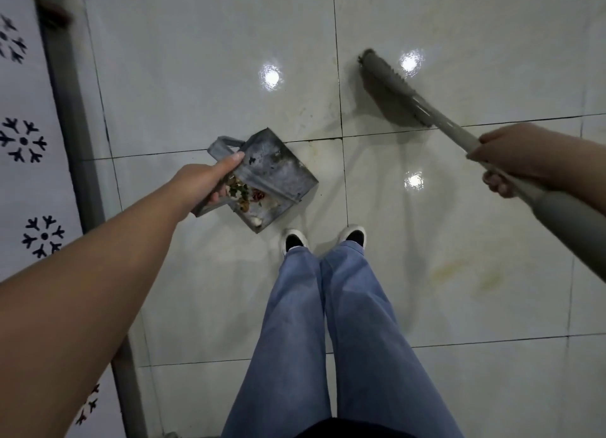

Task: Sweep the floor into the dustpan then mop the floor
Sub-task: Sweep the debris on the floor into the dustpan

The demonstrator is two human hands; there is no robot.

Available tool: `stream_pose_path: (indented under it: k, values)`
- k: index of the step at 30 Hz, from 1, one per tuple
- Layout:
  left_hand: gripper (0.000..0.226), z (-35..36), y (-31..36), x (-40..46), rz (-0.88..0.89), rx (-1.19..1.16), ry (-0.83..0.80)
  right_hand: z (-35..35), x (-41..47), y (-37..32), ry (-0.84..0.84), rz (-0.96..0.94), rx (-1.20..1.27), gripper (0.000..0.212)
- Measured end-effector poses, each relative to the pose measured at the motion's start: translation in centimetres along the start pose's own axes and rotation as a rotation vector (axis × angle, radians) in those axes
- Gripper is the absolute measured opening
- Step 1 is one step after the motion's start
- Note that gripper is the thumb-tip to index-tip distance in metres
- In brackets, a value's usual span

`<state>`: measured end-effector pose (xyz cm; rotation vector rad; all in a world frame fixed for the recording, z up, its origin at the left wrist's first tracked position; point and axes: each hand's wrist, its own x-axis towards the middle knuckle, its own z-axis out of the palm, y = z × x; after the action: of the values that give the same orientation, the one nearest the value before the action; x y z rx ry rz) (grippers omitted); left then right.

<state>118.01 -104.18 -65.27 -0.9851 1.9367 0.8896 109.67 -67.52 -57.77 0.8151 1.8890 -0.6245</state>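
Tiled floor point(203, 50); grimy, litter-filled dustpan point(278, 172).

The left hand point(210, 181) grips the handle of a grey metal dustpan point(275, 172) that holds scraps and crumbs. The right hand point(511, 157) holds the grey broom point(393, 89) by its handle, and its head touches the glossy tiled floor point(203, 60), beyond two white shoes point(323, 237).

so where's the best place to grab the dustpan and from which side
By the grey handle at its back edge, coming from the left, where the left hand grips it now. The dustpan opens toward the broom on the right and holds debris, so a rear grip keeps the mouth free and the load level.
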Motion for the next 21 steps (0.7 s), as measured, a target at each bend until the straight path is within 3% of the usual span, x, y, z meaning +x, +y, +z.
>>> stream_pose_path:
  k: [3, 8, 10, 11, 15, 21]
  values:
    - [0.063, 0.9, 1.8, 0.7, 0.006, 0.000, -0.054, 2.0, 0.8, -1.6, -0.037, -0.012, -0.064, 0.005]
    - [0.064, 2.2, 5.5, 1.8, 0.041, -0.043, -0.013, 7.3, -1.2, -0.3, -0.153, -0.103, -0.270, 0.019]
    - [0.063, 1.6, 6.1, 2.1, 0.042, -0.045, -0.007, 8.6, -2.8, 0.4, -0.239, -0.158, -0.348, 0.014]
    - [0.063, 1.4, 6.1, 2.2, 0.038, -0.040, -0.014, 9.0, -3.7, 0.6, -0.291, -0.166, -0.335, 0.008]
    - [0.063, 0.9, 5.2, 2.2, 0.018, 0.015, -0.025, 8.1, -5.8, 1.4, -0.384, -0.148, -0.199, 0.033]
    - [0.059, 1.0, 3.9, 0.8, -0.012, 0.006, -0.046, 2.6, -8.5, 4.6, -0.343, -0.001, 0.126, 0.013]
